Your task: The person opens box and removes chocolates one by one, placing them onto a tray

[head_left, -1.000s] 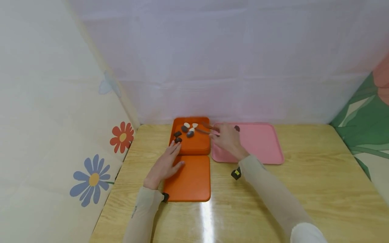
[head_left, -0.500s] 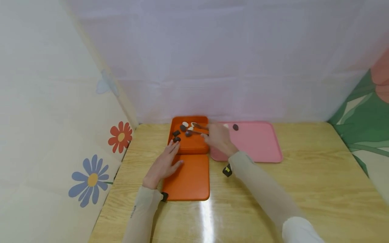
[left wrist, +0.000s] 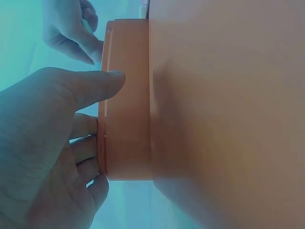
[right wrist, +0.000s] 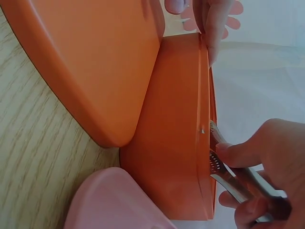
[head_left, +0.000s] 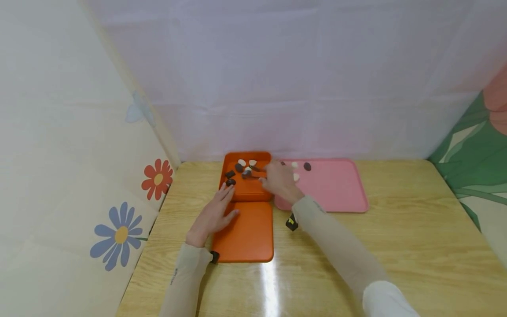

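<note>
My right hand point(head_left: 279, 179) holds metal tongs point(right wrist: 233, 187) with perforated tips, gripped between thumb and fingers. Their two arms reach over the right side of an orange box point(head_left: 249, 192), toward the small pieces inside. Among these lie a black square piece point(head_left: 230, 174), a dark oval piece point(head_left: 231, 182) and several white and dark rounded ones. Whether the tips pinch a piece, I cannot tell. My left hand point(head_left: 211, 220) rests at the box's front left corner, fingers stretched over the rim. In the left wrist view its thumb lies along the front wall point(left wrist: 128, 129).
An orange flat lid point(head_left: 245, 237) lies in front of the box. To the right sits a pink tray point(head_left: 336, 189) bearing a dark oval piece point(head_left: 307, 166) and white pieces, partly behind my right hand. Wood-grain table point(head_left: 416, 229) surrounds them; a pale cloth point(head_left: 277, 88) hangs behind.
My right hand has moved left with the tongs, bringing their tips further into the box and uncovering white pieces on the pink tray. My left hand keeps its place.
</note>
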`<state>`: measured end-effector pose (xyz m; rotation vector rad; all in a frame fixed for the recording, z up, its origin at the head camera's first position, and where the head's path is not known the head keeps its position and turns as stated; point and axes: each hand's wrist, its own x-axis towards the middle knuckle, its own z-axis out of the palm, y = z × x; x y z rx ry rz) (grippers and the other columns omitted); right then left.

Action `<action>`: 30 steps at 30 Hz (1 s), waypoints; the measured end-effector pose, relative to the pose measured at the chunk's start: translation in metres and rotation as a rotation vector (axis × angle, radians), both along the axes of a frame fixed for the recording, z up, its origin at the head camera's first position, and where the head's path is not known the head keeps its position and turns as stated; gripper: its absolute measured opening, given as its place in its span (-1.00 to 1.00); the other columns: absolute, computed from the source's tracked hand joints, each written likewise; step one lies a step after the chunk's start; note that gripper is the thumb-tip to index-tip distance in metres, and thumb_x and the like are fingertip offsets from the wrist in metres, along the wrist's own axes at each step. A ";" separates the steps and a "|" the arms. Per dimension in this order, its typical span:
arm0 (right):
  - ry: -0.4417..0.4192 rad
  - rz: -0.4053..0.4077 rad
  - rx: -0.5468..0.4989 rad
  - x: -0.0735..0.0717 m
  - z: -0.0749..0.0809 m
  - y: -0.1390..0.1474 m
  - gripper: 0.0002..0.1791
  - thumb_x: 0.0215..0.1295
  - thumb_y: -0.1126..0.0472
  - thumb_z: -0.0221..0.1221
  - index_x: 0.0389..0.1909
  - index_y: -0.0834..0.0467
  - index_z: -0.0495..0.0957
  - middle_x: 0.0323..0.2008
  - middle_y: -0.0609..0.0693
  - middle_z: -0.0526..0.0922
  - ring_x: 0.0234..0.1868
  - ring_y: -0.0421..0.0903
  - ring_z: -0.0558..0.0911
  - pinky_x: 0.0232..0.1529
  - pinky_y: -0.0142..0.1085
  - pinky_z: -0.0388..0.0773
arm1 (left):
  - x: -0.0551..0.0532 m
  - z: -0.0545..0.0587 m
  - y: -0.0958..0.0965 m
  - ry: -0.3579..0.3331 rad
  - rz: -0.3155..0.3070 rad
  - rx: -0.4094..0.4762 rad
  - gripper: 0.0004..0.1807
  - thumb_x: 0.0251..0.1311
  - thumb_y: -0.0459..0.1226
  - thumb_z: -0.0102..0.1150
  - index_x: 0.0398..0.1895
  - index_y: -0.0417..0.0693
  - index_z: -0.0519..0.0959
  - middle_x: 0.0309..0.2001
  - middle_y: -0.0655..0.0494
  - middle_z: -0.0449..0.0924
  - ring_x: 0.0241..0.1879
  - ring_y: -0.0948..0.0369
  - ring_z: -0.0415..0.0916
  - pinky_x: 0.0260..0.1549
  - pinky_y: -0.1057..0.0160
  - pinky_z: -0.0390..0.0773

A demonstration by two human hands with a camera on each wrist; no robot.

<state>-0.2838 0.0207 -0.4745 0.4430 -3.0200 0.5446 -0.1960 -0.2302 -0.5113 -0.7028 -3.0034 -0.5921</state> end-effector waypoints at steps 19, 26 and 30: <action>0.044 0.020 0.062 -0.003 -0.006 -0.007 -0.73 0.42 -0.02 0.38 -0.20 0.13 0.75 -0.22 0.03 0.65 -0.62 -0.13 0.52 -0.68 -0.33 0.42 | 0.001 0.001 0.001 0.009 0.011 0.003 -0.15 0.48 -0.11 0.33 0.65 -0.32 0.21 0.68 -0.20 0.15 0.71 -0.14 -0.06 0.56 -0.22 0.26; 0.048 0.009 0.093 -0.004 -0.007 -0.009 -0.75 0.42 -0.03 0.38 -0.22 0.10 0.73 -0.28 -0.02 0.61 -0.63 -0.15 0.52 -0.71 -0.35 0.41 | 0.002 0.002 0.001 -0.008 0.017 0.000 -0.14 0.49 -0.09 0.32 0.67 -0.29 0.18 0.69 -0.19 0.13 0.72 -0.13 -0.09 0.56 -0.21 0.25; 0.051 0.002 0.096 -0.004 -0.007 -0.011 -0.73 0.42 -0.03 0.39 -0.29 0.09 0.71 -0.33 -0.02 0.61 -0.64 -0.16 0.52 -0.72 -0.34 0.41 | 0.002 0.002 0.000 -0.007 0.008 -0.001 -0.14 0.50 -0.10 0.31 0.67 -0.30 0.17 0.68 -0.21 0.12 0.72 -0.14 -0.11 0.56 -0.22 0.25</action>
